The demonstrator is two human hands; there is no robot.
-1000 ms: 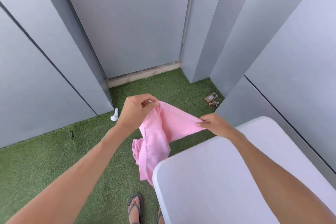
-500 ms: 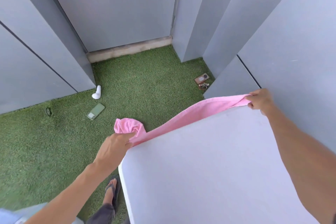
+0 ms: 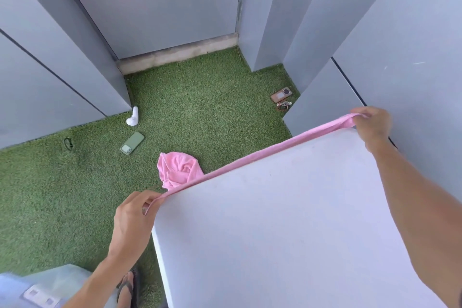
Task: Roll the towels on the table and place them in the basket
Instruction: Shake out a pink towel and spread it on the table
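A pink towel [image 3: 262,155] is stretched taut along the far edge of the white table [image 3: 287,220]. My left hand [image 3: 132,222] pinches its near-left corner just off the table's corner. My right hand [image 3: 372,127] pinches the other corner at the table's far right corner. A bunched pink piece of cloth [image 3: 177,170] shows beyond the table edge over the grass; whether it hangs from the towel or lies on the ground is unclear. No basket is in view.
Green artificial grass [image 3: 75,195] covers the floor, closed in by grey wall panels. On it lie a green phone [image 3: 132,142], a white object [image 3: 132,117], a brown phone with keys [image 3: 281,95] and a small black ring [image 3: 67,144]. My sandalled foot [image 3: 128,287] stands beside the table.
The towel was bunched between my hands over the grass; my hands have spread apart and pulled it straight along the table's far edge, the right hand reaching the far corner.
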